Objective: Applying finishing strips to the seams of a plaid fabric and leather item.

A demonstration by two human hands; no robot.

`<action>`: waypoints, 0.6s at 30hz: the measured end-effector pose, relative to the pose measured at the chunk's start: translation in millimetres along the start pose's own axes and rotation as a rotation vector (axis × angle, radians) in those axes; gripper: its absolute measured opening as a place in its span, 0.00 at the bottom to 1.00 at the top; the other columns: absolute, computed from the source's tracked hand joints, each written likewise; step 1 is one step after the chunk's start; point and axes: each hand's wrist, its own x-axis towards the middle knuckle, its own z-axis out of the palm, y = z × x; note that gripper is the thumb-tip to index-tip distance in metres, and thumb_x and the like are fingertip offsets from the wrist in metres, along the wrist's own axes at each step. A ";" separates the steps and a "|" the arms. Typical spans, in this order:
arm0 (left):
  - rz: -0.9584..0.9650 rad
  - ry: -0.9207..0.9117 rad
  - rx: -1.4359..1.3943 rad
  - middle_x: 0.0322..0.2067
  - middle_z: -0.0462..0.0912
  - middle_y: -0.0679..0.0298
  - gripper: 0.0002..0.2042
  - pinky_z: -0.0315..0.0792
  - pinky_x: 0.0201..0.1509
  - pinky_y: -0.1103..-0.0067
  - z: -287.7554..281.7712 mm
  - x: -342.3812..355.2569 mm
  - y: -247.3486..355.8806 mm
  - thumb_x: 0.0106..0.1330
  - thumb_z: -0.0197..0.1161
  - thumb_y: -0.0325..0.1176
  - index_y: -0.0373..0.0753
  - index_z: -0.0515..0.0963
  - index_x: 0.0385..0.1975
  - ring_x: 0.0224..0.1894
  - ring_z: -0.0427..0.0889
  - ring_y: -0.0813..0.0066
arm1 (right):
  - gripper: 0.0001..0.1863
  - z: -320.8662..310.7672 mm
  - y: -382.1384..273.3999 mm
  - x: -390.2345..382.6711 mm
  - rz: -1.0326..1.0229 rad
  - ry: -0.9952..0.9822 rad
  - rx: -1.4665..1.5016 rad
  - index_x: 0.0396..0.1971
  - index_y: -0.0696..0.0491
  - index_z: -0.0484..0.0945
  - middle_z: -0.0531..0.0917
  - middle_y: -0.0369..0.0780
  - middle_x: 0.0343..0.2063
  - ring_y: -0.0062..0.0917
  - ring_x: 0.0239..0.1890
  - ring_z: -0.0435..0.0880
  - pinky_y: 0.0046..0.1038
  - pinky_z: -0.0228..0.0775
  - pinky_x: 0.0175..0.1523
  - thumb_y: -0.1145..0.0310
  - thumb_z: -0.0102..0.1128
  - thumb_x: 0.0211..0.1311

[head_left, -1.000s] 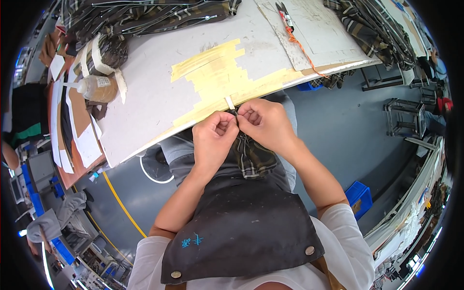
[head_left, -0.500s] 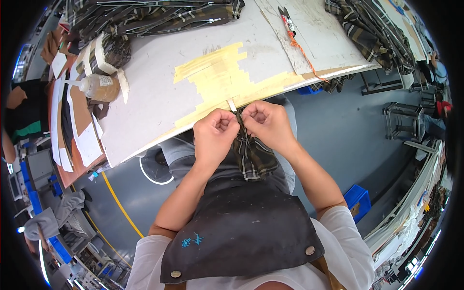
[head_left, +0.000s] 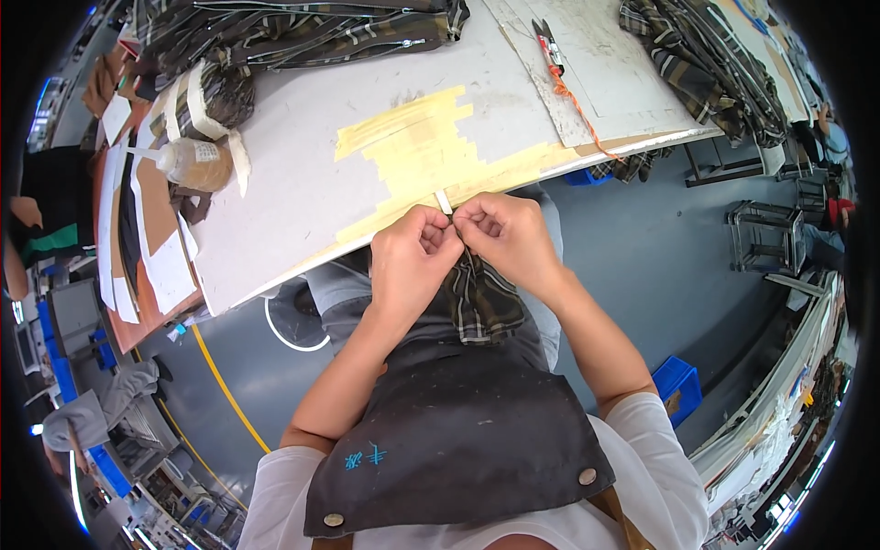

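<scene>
A dark plaid fabric piece (head_left: 478,307) hangs over my lap from the table's front edge. Its narrow top end is pinched by my left hand (head_left: 414,252) and my right hand (head_left: 507,234), whose fingertips nearly meet. Both hands are closed, and their fingers cover the part of the cloth between them. Just beyond the fingertips, a small pale strip (head_left: 443,200) sticks out from the table edge. Yellow tape (head_left: 403,137) covers the tabletop in front of it.
Plaid garments with zippers (head_left: 312,32) are piled at the far left, more plaid cloth (head_left: 687,69) at the far right. A squeeze bottle (head_left: 200,165) stands by a wrapped roll (head_left: 203,99). Snips (head_left: 547,46) with orange cord lie on a board. A blue bin (head_left: 676,385) is on the floor.
My hands have drawn slightly closer together at the top of the plaid fabric. My left hand has shifted a little to the right. The view has moved slightly.
</scene>
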 end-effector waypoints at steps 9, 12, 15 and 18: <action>-0.434 -0.087 -0.560 0.19 0.77 0.62 0.03 0.66 0.17 0.87 -0.7 0.1 -0.7 0.58 0.53 0.24 0.32 0.73 0.29 0.19 0.76 0.79 | 0.02 3.1 3.1 -1.9 0.238 0.028 0.221 0.24 0.61 0.74 0.77 0.34 0.20 0.11 0.18 0.74 0.13 0.66 0.22 0.78 0.56 0.52; -0.367 -0.075 -0.533 0.19 0.77 0.62 0.03 0.66 0.19 0.87 1.2 -1.1 -1.2 0.59 0.54 0.25 0.31 0.73 0.28 0.19 0.76 0.80 | 0.02 0.5 1.9 -0.9 0.112 0.031 0.056 0.24 0.61 0.74 0.77 0.34 0.19 0.11 0.18 0.74 0.14 0.66 0.23 0.78 0.56 0.51; -0.393 -0.078 -0.636 0.19 0.77 0.62 0.04 0.67 0.19 0.87 -0.5 -1.1 -5.7 0.60 0.54 0.26 0.32 0.73 0.28 0.18 0.76 0.79 | 0.01 -5.9 -0.8 1.9 0.075 0.059 -0.065 0.24 0.61 0.75 0.77 0.33 0.18 0.10 0.19 0.73 0.14 0.66 0.24 0.79 0.56 0.50; -0.390 -0.073 -0.647 0.19 0.77 0.62 0.05 0.67 0.19 0.87 -1.1 -2.4 -8.3 0.61 0.54 0.27 0.32 0.72 0.28 0.18 0.76 0.80 | 0.02 -24.6 -3.7 18.7 -0.033 0.200 -0.178 0.22 0.57 0.75 0.78 0.38 0.16 0.18 0.17 0.76 0.19 0.68 0.25 0.75 0.57 0.47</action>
